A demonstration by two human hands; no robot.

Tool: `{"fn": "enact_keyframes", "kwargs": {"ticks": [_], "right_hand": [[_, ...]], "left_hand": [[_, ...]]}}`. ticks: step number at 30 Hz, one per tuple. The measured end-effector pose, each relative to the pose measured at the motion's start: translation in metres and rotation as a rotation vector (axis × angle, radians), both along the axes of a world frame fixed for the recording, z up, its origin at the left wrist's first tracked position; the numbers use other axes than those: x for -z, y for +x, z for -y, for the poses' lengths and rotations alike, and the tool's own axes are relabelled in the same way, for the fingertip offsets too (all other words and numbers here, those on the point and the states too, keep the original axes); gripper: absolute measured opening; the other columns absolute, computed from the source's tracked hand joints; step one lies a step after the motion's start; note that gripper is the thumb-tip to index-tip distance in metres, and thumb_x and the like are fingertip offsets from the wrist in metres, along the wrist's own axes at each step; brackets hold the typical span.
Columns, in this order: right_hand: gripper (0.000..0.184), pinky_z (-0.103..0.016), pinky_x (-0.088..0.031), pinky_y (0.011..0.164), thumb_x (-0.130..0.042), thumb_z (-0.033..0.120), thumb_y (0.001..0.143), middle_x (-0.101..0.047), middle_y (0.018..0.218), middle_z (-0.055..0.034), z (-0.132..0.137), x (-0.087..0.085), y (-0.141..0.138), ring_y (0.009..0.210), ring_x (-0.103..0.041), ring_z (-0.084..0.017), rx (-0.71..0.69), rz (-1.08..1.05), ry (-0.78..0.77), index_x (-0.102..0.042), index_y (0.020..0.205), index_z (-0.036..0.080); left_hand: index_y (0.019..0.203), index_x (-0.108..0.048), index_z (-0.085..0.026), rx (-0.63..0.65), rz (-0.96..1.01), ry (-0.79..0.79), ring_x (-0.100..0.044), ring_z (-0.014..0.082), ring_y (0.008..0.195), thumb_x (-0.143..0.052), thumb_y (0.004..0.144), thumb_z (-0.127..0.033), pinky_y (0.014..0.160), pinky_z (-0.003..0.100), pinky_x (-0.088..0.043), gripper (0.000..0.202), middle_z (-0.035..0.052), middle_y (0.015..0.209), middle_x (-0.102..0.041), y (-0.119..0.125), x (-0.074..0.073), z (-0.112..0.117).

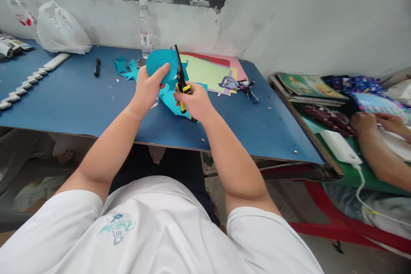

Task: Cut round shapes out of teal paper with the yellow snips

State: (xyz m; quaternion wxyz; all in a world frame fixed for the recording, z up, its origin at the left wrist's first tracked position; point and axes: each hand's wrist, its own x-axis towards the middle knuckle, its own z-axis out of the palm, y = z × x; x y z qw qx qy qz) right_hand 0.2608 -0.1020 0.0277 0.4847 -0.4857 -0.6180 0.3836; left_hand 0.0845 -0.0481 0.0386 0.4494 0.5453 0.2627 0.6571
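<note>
My left hand [150, 85] pinches a rounded piece of blue paper [160, 59] between thumb and fingers, above the blue table [80, 98]. Beside it, my right hand [195, 100] is closed around the yellow and black handles of a pair of scissors [181, 79]. The dark blades point away from me and lie along the right edge of the paper. More blue paper [175, 100] with a jagged edge lies under my hands. Cut blue scraps [126, 67] rest to the left.
Behind my hands stands a water bottle [146, 30]. Coloured paper sheets [205, 72] and a keychain [237, 83] lie to the right. A black marker [96, 67], a folded paper strip [27, 81] and a plastic bag [61, 30] are leftward. Another person's hands [369, 124] work at the far right.
</note>
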Motion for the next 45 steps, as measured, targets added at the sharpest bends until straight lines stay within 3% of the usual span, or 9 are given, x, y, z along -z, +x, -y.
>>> {"fn": "enact_keyframes", "kwargs": {"ticks": [6,21,38,45], "right_hand": [[0.017,-0.036,-0.056,0.071,-0.085,0.032,0.092,-0.070,0.082,-0.0008,-0.0003,0.0002,-0.0004,0.074,-0.070,-0.021,0.004,-0.006,-0.002,-0.069,0.090,0.026],[0.017,-0.035,-0.056,0.066,-0.084,0.027,0.093,-0.069,0.080,-0.0011,0.0000,0.0028,-0.0002,0.070,-0.069,-0.021,-0.003,-0.035,-0.023,-0.068,0.089,0.026],[0.020,-0.036,-0.058,0.067,-0.085,0.030,0.092,-0.067,0.079,-0.0009,0.0009,0.0016,0.0003,0.071,-0.069,-0.021,-0.008,-0.024,-0.008,-0.067,0.088,0.027],[0.020,-0.036,-0.057,0.067,-0.086,0.031,0.093,-0.067,0.076,0.0001,-0.0003,0.0029,0.0000,0.069,-0.069,-0.021,0.000,-0.023,-0.019,-0.066,0.088,0.027]], "left_hand": [[0.066,-0.042,-0.025,0.008,0.000,0.065,-0.037,0.0097,0.056,-0.097,0.091,-0.046,0.047,0.024,-0.040,0.063,-0.0045,0.067,-0.036,0.0017,0.0011,-0.0009],[0.064,-0.045,-0.023,-0.056,-0.060,0.085,-0.040,0.0100,0.054,-0.096,0.101,-0.040,0.049,0.026,-0.038,0.066,-0.0038,0.066,-0.037,0.0004,-0.0002,0.0007],[0.067,-0.050,-0.023,-0.058,-0.060,0.135,-0.043,0.0102,0.054,-0.096,0.102,-0.058,0.050,0.025,-0.039,0.068,-0.0031,0.067,-0.039,0.0005,0.0074,-0.0034],[0.066,-0.052,-0.023,-0.065,-0.053,0.079,-0.042,0.0107,0.055,-0.098,0.099,-0.052,0.050,0.026,-0.040,0.063,-0.0029,0.067,-0.040,0.0008,0.0057,-0.0025]]}}
